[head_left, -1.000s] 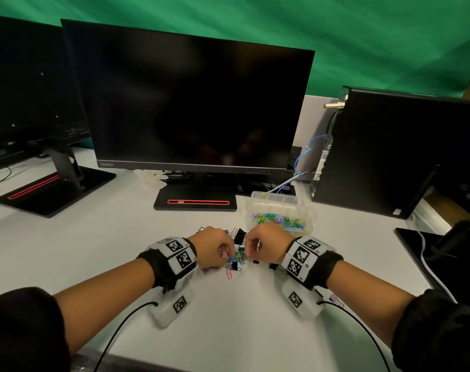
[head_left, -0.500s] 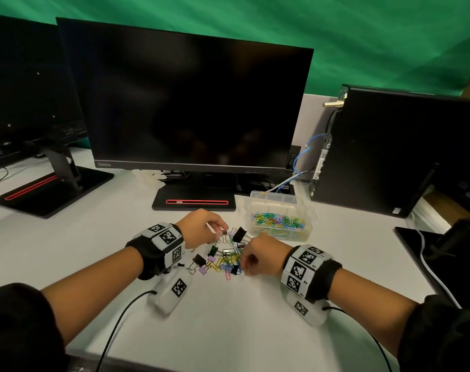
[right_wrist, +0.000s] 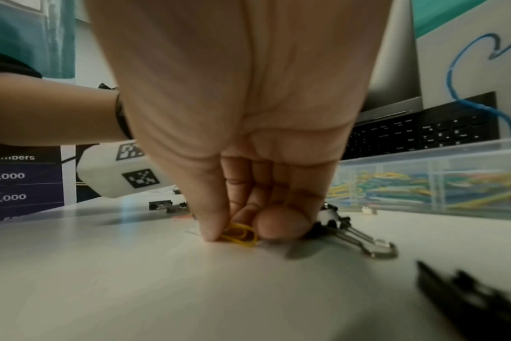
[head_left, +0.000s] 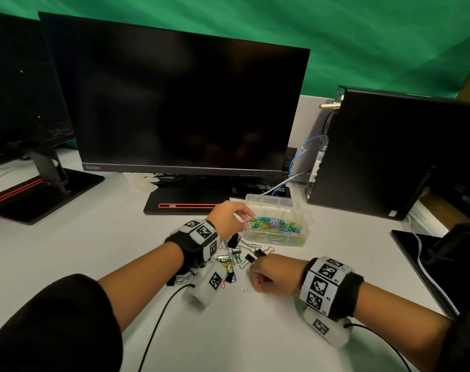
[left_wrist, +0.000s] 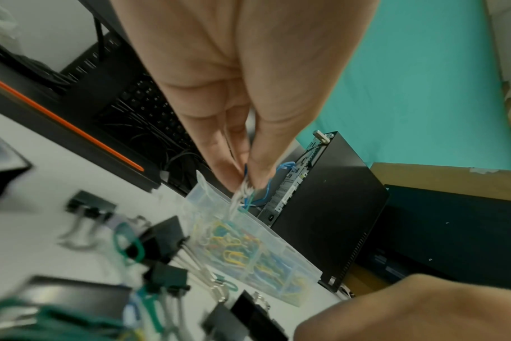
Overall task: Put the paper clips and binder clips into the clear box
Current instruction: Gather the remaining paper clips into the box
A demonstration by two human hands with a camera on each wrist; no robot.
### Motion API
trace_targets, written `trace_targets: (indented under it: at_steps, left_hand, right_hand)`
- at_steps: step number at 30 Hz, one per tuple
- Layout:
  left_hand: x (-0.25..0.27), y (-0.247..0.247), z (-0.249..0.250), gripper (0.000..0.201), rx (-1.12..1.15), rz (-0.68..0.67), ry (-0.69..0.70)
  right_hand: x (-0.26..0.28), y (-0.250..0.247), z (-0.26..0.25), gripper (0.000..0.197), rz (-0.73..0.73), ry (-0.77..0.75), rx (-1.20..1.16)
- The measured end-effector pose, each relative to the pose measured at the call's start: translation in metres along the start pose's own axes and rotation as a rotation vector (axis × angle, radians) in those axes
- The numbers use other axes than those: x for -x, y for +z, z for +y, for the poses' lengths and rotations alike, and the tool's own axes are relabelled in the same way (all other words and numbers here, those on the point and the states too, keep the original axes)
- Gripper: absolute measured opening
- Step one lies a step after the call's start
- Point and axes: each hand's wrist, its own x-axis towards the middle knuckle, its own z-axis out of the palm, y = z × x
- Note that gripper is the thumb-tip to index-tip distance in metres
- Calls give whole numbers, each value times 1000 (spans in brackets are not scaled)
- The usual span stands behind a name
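Left hand [head_left: 230, 218]: hovering at the near-left corner of the clear box [head_left: 278, 238], its thumb and fingertips [left_wrist: 219, 170] pinching a small bunch of paper clips [left_wrist: 244, 196] that is dangling over the box's open top.

Right hand [head_left: 275, 275]: resting low on the white desk [head_left: 94, 245], in front of the box and apart from it; its fingers are curling inward, and the thumb [right_wrist: 280, 225] and a fingertip are closing narrowly on a yellow paper clip [right_wrist: 239, 234] that is lying flat on the desk.

Clear box: sitting open on the desk just in front of the monitor's base [head_left: 185, 201]; a heap of coloured paper clips [head_left: 275, 225] is already lying inside it.

Loose pile [head_left: 235, 257]: black binder clips and coloured paper clips are lying scattered on the desk between the two wrists, just in front of the box.

Nearest binder clip [right_wrist: 350, 233]: lying on its side, touching the right thumb, its wire handles pointing away from the hand.

Surroundings: a dark monitor [head_left: 175, 103] is standing behind the box, and a black computer tower [head_left: 389, 157] is standing to its right.
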Motion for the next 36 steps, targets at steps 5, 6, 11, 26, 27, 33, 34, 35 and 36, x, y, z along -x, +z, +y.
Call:
trace_targets:
  at_steps: [5, 6, 11, 26, 27, 33, 34, 35, 36]
  left_hand:
    - [-28, 17, 19, 20, 30, 62, -3]
    - [-33, 20, 22, 19, 42, 77, -16]
    - [-44, 35, 18, 25, 17, 33, -104]
    - [15, -11, -13, 23, -311, -275, -24]
    - [21, -10, -15, 23, -364, -302, -45]
    - [45, -14, -18, 24, -475, -370, -80]
    - [48, -14, -16, 26, -484, -377, -67]
    - [50, -14, -14, 28, -485, -387, -61]
    - [53, -14, -13, 30, -469, -400, -62]
  right_hand:
    - [10, -1, 13, 10, 8, 39, -44]
    - [11, -1, 16, 9, 8, 49, -54]
    - [15, -2, 24, 8, 18, 59, -108]
    - [-8, -62, 73, 7, 528, 333, -126]
    - [-8, -62, 77, 6, 508, 351, -105]
    - [-16, -52, 55, 18, 452, 298, 25]
    - [-16, -49, 47, 17, 448, 248, 36]
    - [-15, -45, 38, 16, 434, 206, 39]
    - [-15, -42, 29, 15, 414, 167, 40]
